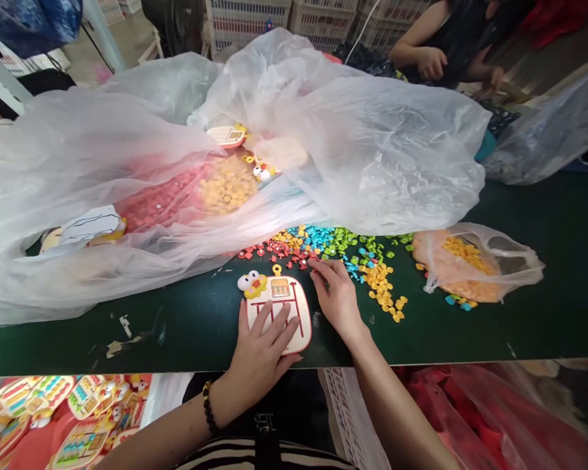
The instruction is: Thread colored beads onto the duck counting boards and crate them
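On the dark green surface (pixel 191 326), the left hand (pixel 262 346) lies, fingers wide, on a cream, red-rimmed plastic board (pixel 304 316). The right hand (pixel 340 300), fingers narrow beside small red plastic pieces (pixel 276 248), seems mid-pick, calling for a fine pinch; I cannot tell whether it holds one.

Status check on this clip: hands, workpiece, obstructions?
Left hand flat on duck-faced board. Right hand at red pieces. Plastic sheeting bunched behind.
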A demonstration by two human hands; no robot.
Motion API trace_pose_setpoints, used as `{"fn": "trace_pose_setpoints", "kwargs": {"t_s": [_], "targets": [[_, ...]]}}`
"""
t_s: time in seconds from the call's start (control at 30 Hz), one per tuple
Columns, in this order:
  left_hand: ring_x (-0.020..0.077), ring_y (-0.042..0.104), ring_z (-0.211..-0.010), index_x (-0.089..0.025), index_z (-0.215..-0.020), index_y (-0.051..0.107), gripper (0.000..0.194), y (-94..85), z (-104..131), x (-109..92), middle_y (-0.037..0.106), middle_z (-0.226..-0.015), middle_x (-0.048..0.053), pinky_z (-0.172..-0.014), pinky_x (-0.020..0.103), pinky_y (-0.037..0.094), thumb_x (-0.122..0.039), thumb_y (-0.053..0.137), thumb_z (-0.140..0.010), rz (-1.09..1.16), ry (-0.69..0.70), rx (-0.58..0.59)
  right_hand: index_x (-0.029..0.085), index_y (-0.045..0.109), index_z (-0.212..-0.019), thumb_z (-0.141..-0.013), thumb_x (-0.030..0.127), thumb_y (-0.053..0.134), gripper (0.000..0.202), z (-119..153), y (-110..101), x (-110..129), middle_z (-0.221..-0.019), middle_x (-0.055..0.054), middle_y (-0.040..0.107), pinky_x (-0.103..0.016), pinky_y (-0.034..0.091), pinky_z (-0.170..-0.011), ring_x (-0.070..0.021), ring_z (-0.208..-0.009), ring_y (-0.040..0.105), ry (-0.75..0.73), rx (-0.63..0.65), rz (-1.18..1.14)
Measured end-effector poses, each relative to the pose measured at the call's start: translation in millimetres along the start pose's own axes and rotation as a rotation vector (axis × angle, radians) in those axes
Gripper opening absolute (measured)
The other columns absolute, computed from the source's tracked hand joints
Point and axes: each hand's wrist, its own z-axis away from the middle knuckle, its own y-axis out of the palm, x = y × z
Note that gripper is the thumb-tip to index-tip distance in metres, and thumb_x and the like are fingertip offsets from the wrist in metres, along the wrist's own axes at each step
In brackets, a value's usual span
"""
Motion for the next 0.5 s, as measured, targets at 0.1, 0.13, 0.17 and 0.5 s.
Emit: {"fn": "trace_pose_setpoints", "kwargs": {"t_s": [0.1,0.13,0.17,0.5], "targets": [[0.0293,0.042,-0.129,-0.028,-0.127,0.055,0.049,1.6,0,0,0.055,-0.137,0.005,-0.114,0.063,0.009,-0.054,0.055,-0.086,0.016,0.072,0.035,0.024,0.071,-0.096,-0.091,0.026,0.053,0.019,7,-3,12,-0.092,-0.005,0.065,-0.030,0.056,-0.075,-0.0178,-0.088,0.065,0.043,-0.024,-0.172],[0.0294,0.041,-0.130,-0.028,-0.127,0.056,0.048,2.4,0,0,0.055,-0.137,0.005,-0.114,0.063,0.009,-0.055,0.054,-0.086,0.019,0.087,0.040,0.024,0.071,-0.094,-0.091,0.026,0.054,0.018,11,-2,15,-0.092,-0.005,0.066,-0.029,0.056,-0.075,-0.0172,-0.086,0.066,0.051,-0.025,-0.187],[0.0297,0.041,-0.130,-0.028,-0.126,0.056,0.048,3.2,-1,-1,0.054,-0.137,0.005,-0.114,0.064,0.009,-0.055,0.053,-0.087,0.018,0.093,0.041,0.024,0.072,-0.093,-0.091,0.027,0.054,0.018,15,-1,17,-0.093,-0.005,0.068,-0.030,0.056,-0.075,-0.0168,-0.084,0.067,0.051,-0.027,-0.181],[0.0294,0.045,-0.127,-0.024,-0.126,0.054,0.045,0.1,-3,-5,0.057,-0.134,0.008,-0.113,0.063,0.016,-0.048,0.055,-0.088,0.093,0.041,0.069,0.022,0.065,-0.119,-0.095,0.022,0.046,0.030,52,-6,18,-0.120,-0.009,0.068,-0.041,0.053,-0.093,-0.0234,-0.116,0.062,-0.142,0.061,0.164]]}}
